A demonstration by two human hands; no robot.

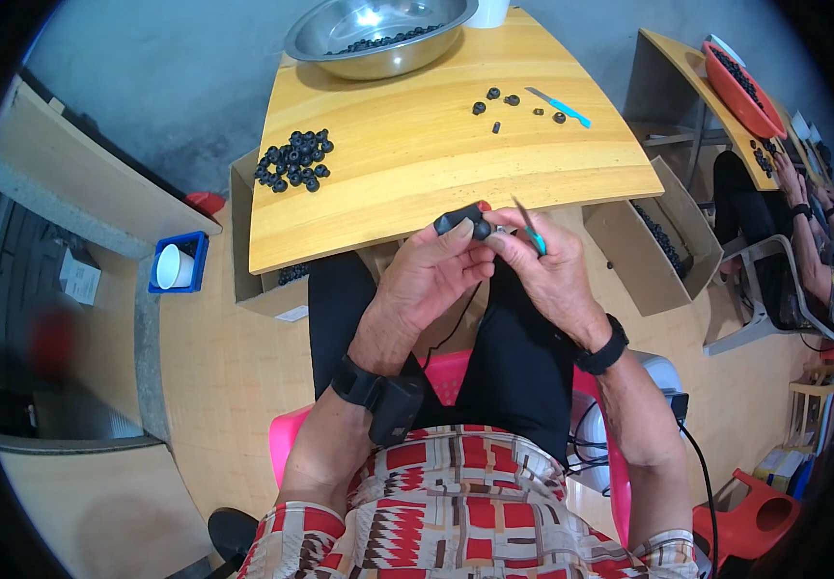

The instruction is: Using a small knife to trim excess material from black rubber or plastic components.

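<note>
Just off the table's near edge, my left hand (pixel 427 275) is closed on a small black rounded part (pixel 481 230). Something black covers one or more of its fingertips. A bit of red shows beside the part. My right hand (pixel 550 273) meets it from the other side, its thumb and finger close to the part. Held in that hand is a small knife with a teal handle (pixel 536 241), its thin blade pointing up and away. My fingers partly hide the black part. On the table, a cluster of black rounded parts (pixel 293 160) lies at the left.
A metal bowl (pixel 378 64) of black parts stands at the table's far end. A blue-handled knife (pixel 569 111) and several loose parts lie at right. Cardboard boxes (pixel 629 261) flank the table below. Another person's hand (pixel 792 179) works at a table on the right.
</note>
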